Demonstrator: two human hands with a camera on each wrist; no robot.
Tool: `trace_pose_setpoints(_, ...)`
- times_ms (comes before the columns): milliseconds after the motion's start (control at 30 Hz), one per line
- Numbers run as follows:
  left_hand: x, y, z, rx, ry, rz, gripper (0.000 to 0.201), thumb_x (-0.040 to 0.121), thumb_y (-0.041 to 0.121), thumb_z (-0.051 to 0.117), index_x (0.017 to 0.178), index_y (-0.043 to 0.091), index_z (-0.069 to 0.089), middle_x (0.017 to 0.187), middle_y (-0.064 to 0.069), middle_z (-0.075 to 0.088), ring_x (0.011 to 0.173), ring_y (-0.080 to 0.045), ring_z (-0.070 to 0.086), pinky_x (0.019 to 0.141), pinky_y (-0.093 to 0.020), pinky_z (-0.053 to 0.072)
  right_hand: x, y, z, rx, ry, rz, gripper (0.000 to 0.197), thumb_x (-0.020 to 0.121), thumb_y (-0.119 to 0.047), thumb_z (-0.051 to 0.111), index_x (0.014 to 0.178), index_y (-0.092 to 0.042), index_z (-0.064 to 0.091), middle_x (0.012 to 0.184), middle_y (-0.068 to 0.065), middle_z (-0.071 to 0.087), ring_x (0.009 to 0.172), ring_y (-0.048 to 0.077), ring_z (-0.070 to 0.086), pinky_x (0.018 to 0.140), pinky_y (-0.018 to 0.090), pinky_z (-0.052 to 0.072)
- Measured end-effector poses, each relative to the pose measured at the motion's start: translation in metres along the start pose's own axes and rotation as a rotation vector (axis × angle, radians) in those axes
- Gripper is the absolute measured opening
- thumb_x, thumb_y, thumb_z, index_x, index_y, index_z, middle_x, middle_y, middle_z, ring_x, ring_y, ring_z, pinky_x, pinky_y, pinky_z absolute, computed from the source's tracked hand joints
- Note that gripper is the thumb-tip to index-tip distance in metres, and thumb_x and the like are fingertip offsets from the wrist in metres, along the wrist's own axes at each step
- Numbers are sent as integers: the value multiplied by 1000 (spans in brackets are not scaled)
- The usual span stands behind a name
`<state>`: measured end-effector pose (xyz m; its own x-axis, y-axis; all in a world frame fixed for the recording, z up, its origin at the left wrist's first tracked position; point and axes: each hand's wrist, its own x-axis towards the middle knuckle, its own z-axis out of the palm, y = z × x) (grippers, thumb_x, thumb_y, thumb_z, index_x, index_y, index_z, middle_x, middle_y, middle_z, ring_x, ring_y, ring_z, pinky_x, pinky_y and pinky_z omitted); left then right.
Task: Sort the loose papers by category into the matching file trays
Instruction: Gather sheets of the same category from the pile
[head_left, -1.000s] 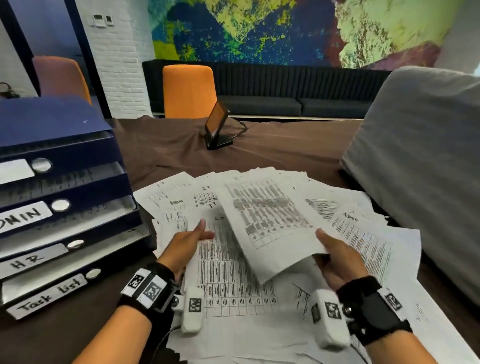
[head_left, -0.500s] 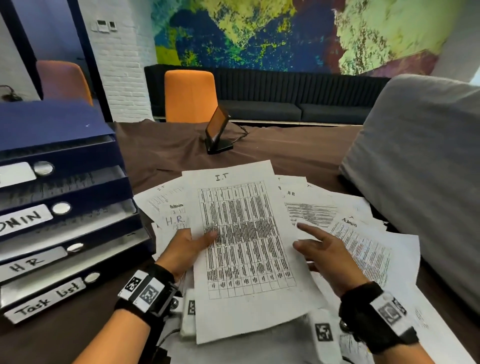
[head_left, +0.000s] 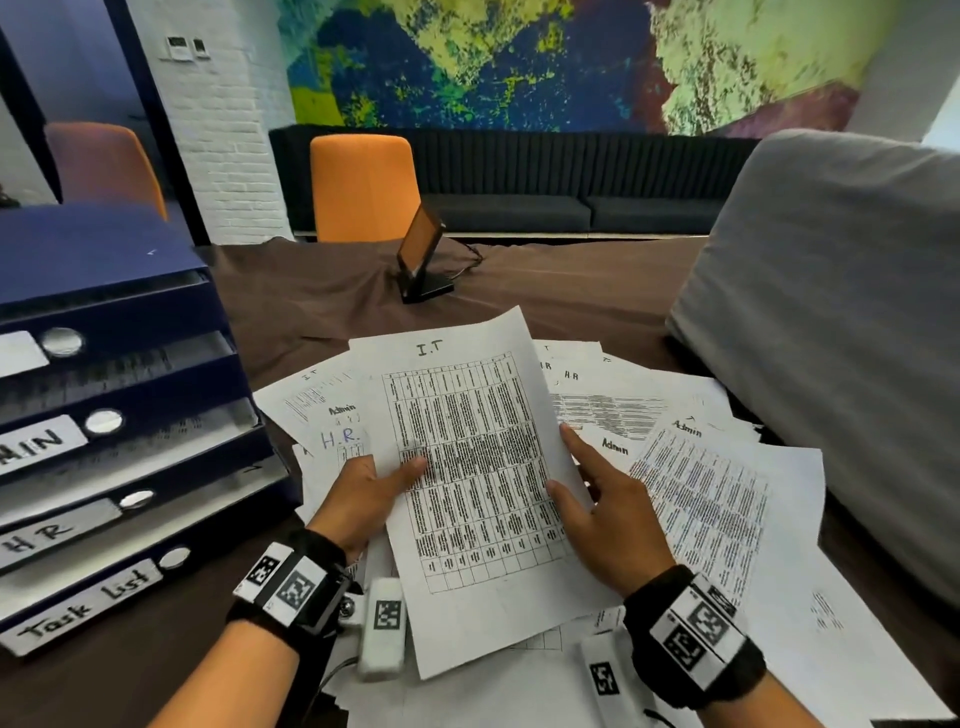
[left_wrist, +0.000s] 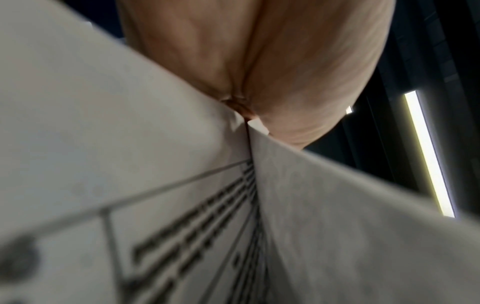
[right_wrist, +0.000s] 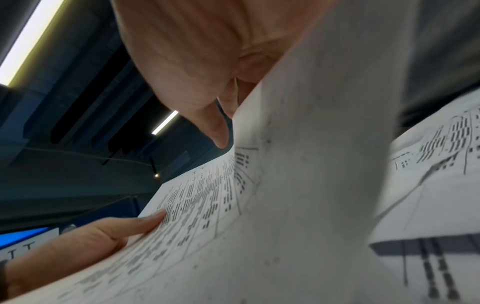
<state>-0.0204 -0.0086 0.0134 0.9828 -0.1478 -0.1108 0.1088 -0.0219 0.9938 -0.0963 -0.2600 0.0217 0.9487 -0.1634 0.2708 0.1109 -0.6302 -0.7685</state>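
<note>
My left hand (head_left: 363, 499) is pinching the left edge of the sheet headed "I.T" (head_left: 467, 467), thumb lying on the printed table and fingers tucked under the paper; the left wrist view is showing the paper edge pressed into the crease of my palm. My right hand (head_left: 602, 514) is gripping the right edge of the same sheet, thumb on top near the margin, forefinger stretched straight toward the far side, the other fingers hidden behind the paper. Between the two hands the sheet is sitting lifted and slightly bowed above the pile of loose papers (head_left: 727, 493), which is spreading over the brown-covered bench (head_left: 322, 301) to the left, right and near side. In that pile, sheets marked "Admin" and "H.R." are peeking out on the left, and further "Admin" and "H.R" sheets are lying on the right. At the left edge of the bench the stack of blue file trays (head_left: 119, 415) is standing, its lower labels reading "H R" and "Task list". Farther off, a small tilted screen on a stand (head_left: 423, 260) is resting on the bench, with an orange chair (head_left: 363, 187) behind it and a grey cushion (head_left: 831, 338) on the right.
</note>
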Motion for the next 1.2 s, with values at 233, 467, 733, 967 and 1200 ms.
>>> trace_pose_setpoints(233,-1,0,1,-34,1,-21,21,95,19,63,105,3,69,98,-16,77,92,-31,74,86,-43,58,2,11,7,2,42,-4,64,95,-30,63,150,-43,34,122,0,69,75,16,70,74,15,54)
trace_pose_setpoints(467,-1,-1,1,-61,3,-28,19,94,18,64,107,4,69,99,-15,77,92,-29,75,82,-40,60,3,15,7,-19,59,-38,59,95,-28,63,147,-44,41,113,0,71,72,20,69,67,14,53)
trace_pose_setpoints(733,-2,-2,3,-68,3,-31,19,95,16,64,108,3,70,102,-16,76,95,-32,74,89,-45,57,-1,7,7,-133,145,-176,49,95,-13,62,140,-31,53,48,-14,38,53,4,49,46,13,32)
trace_pose_setpoints(967,-3,-1,5,-67,1,-39,18,95,15,63,107,3,70,102,-17,76,96,-33,73,88,-46,58,-3,3,8,-131,183,-245,47,93,-10,64,135,-31,60,68,-16,63,53,-5,52,50,2,35)
trace_pose_setpoints(1200,-1,-4,5,-36,0,-48,23,94,18,66,108,0,69,101,-20,75,96,-35,73,92,-51,56,-1,9,12,-117,203,-294,44,92,-5,64,127,-32,66,70,-6,70,52,13,56,49,25,49)
